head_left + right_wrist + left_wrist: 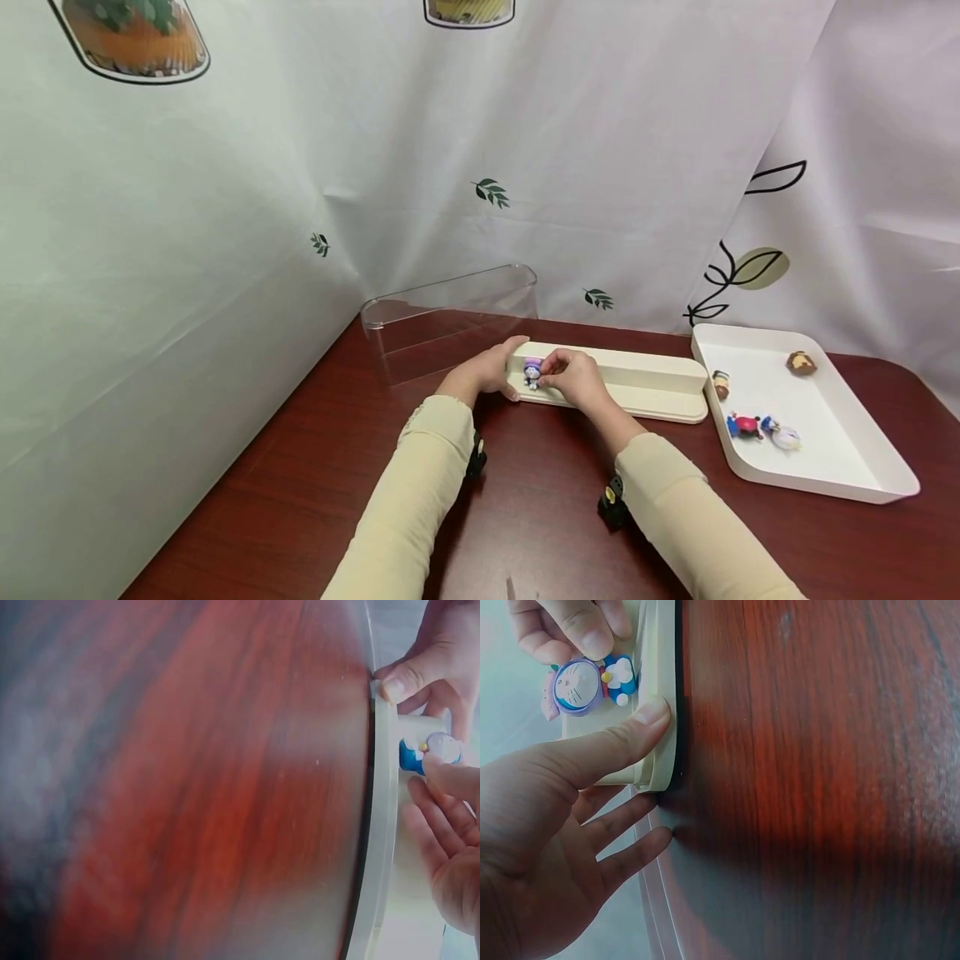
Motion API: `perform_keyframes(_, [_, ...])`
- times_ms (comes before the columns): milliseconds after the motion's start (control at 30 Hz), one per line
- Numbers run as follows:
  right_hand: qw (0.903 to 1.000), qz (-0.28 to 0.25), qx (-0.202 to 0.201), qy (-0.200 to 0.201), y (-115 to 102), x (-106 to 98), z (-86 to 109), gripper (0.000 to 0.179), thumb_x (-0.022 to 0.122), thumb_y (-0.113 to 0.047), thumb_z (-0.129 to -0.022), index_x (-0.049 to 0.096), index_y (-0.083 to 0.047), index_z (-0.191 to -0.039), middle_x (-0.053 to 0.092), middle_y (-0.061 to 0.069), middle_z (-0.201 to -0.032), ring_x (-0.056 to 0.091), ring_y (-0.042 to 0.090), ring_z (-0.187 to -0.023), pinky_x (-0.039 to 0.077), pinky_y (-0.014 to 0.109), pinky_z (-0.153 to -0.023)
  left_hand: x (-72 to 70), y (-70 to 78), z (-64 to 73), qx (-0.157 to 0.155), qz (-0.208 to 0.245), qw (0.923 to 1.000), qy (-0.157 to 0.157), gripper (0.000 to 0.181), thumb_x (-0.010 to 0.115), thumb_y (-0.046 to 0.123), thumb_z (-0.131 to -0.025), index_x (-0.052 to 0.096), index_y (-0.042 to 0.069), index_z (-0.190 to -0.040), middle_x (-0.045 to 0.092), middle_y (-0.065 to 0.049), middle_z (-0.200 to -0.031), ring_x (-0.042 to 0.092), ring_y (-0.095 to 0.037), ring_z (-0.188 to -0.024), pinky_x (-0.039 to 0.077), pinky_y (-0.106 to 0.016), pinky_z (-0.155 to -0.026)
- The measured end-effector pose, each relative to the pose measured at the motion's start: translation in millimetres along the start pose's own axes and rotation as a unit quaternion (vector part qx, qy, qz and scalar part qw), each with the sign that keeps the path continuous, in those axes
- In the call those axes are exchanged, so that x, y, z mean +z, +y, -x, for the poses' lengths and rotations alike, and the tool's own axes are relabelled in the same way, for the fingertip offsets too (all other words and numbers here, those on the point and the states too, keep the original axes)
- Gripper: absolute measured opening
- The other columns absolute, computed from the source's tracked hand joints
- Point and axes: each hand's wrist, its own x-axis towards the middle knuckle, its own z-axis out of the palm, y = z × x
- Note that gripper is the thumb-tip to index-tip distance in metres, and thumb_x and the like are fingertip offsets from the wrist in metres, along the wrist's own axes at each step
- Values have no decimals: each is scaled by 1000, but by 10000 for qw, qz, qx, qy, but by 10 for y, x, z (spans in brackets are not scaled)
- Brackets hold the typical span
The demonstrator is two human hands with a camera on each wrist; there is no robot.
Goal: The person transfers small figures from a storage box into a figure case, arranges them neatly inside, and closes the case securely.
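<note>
A small cat figurine (532, 373), blue and white with a purple-pink hat, is upright at the left end of a long cream stepped display base (652, 396). My right hand (576, 379) pinches the figurine from its right side between thumb and fingers, as the right wrist view shows too. My left hand (487, 369) holds the left end of the base. In the left wrist view its thumb (641, 724) presses the front edge, while the other fingers reach round the end and are partly hidden.
Behind my left hand a clear plastic cover (450, 325) stands near the cloth wall. To the right is a white tray (825, 433) with several small figurines, among them a brown one (801, 363) and a red and blue one (744, 426). The tray's left edge sits close to the base.
</note>
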Motion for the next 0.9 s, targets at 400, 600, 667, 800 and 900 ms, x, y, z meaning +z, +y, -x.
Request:
perform_keyframes(400, [9981, 519, -309, 132, -8, 9, 17, 20, 74, 1, -72, 64, -3, -88, 62, 1, -70, 57, 14, -66, 44, 29, -65, 7, -27, 8, 304, 198, 9993, 125, 100, 82, 0, -65, 24, 13, -145, 40, -15, -136, 42, -24, -116, 31, -35, -101])
perform_keyframes(600, [9957, 785, -459, 174, -33, 10, 43, 20, 75, -2, -73, 64, -4, -89, 62, 1, -72, 57, 14, -68, 44, 30, -65, 16, -25, -1, 245, 172, 9995, 108, 101, 82, 1, -65, 23, 14, -146, 39, -15, -137, 41, -24, -118, 31, -36, -101])
perform_keyframes(667, [9946, 883, -523, 172, -34, 11, 48, 21, 76, -3, -73, 64, -5, -90, 63, 1, -72, 57, 14, -69, 45, 31, -65, 17, -26, -4, 221, 185, 9995, 94, 101, 82, 1, -66, 23, 14, -146, 38, -14, -138, 40, -24, -118, 31, -36, -102])
perform_keyframes(800, [9932, 975, -612, 166, -30, 16, 55, 23, 76, -3, -72, 63, -6, -90, 62, 0, -72, 57, 14, -70, 45, 31, -65, 22, -35, -9, 219, 212, 9995, 97, 101, 82, 1, -66, 22, 13, -146, 38, -14, -138, 40, -24, -118, 30, -37, -102])
perform_keyframes(900, [9932, 970, -625, 163, -25, 23, 56, 23, 77, -3, -72, 62, -6, -90, 62, 0, -72, 57, 14, -69, 45, 31, -65, 25, -44, -10, 201, 201, 9996, 83, 101, 82, 2, -66, 22, 13, -146, 37, -14, -138, 39, -24, -119, 30, -37, -102])
